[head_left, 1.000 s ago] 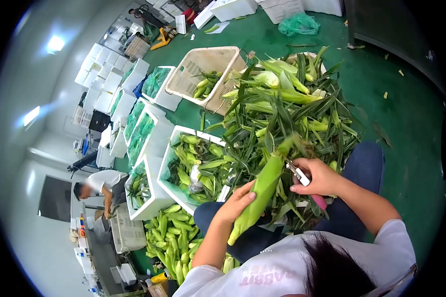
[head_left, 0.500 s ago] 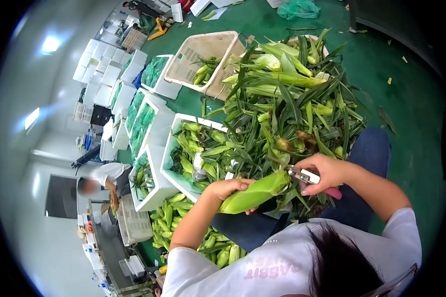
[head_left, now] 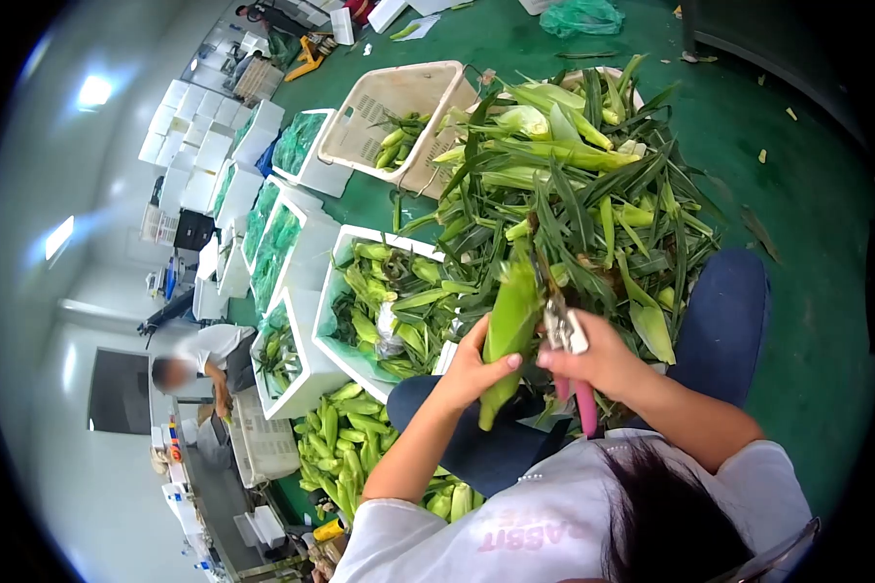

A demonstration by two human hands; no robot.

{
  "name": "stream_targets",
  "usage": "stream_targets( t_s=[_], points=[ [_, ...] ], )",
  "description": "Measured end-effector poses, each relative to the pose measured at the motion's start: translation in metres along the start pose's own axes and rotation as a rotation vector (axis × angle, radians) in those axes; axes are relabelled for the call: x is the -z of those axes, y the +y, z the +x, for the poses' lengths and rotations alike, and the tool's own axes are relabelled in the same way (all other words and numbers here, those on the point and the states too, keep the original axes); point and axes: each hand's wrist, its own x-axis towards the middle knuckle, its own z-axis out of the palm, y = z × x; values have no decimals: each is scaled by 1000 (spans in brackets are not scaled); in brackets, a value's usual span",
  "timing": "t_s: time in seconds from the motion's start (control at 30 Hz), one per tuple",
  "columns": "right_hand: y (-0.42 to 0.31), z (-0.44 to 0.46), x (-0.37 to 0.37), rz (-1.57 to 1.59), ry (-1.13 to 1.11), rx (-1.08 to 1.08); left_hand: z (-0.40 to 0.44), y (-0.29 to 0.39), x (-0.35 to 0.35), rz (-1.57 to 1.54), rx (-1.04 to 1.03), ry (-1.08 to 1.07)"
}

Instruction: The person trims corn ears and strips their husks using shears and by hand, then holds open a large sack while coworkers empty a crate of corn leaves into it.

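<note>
My left hand (head_left: 478, 371) grips a green ear of corn (head_left: 511, 325) in its husk, held nearly upright over my lap. In my right hand (head_left: 601, 361) is a pair of pruning shears (head_left: 585, 406) with pink handles. The blades point away from me, close beside the upper part of the ear; whether they touch it I cannot tell. Just beyond both hands rises a heap of corn leaves and husks (head_left: 593, 209) with several ears among them. To the left of it, a white foam box (head_left: 353, 363) lined with green plastic holds more unhusked corn.
Many ears of corn (head_left: 345, 442) lie on the floor at my left. A beige plastic crate (head_left: 345, 146) with a few ears stands farther off. More foam boxes (head_left: 306, 238) line the left side. A person (head_left: 214, 355) in a white top bends beside another crate (head_left: 262, 442).
The ear has swung from a sideways slant to nearly upright. My right hand has moved left and turned the shears, so their blades now point away from me. Both hands are closer together.
</note>
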Motion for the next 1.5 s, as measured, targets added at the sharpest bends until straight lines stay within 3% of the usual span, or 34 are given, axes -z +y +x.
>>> stream_targets(
  t_s=[0.03,0.1,0.13,0.2,0.33,0.4,0.47,0.5,0.7,0.83,0.93,1.0,1.07,1.13,1.27,1.33,1.4,1.47,1.5],
  points=[
    [6,9,-3,33,107,172,0,-9,0,-154,60,61],
    [1,3,7,92,102,144,3,-22,10,-428,110,164],
    [1,-4,12,94,73,126,9,-20,15,-516,17,178],
    [13,-26,18,262,-104,-23,19,-4,13,-677,-168,307],
    [42,-80,20,198,-247,-377,32,12,17,-819,-281,417],
    [44,-92,17,365,-121,-478,34,10,11,-879,-298,434],
    [27,-88,15,273,-57,-442,38,7,1,-939,-325,442],
    [43,-80,30,224,-108,-376,37,3,-6,-966,-342,442],
    [27,-15,12,-552,199,84,21,-6,-62,-893,-466,629],
    [57,-2,-3,-842,300,372,8,-6,-50,-939,-585,734],
    [68,1,-3,-721,295,299,0,-6,-51,-1043,-565,730],
    [62,8,1,-842,359,394,-1,-9,-59,-1067,-511,711],
    [51,14,0,-1072,468,674,-3,-18,-62,-1086,-428,671],
    [25,14,-4,-1335,444,779,0,-29,-62,-1228,-401,671],
    [14,15,3,-1284,379,636,5,-34,-54,-1304,-358,592],
    [12,15,3,-1271,384,678,8,-31,-46,-1370,-346,511],
    [19,0,17,-874,89,231,11,-27,-28,-1531,-197,414],
    [29,-23,17,-304,-130,-55,19,-37,-9,-1569,-92,404],
    [21,-28,9,-266,-175,-105,33,-71,3,-1532,-334,116]
  ],
)
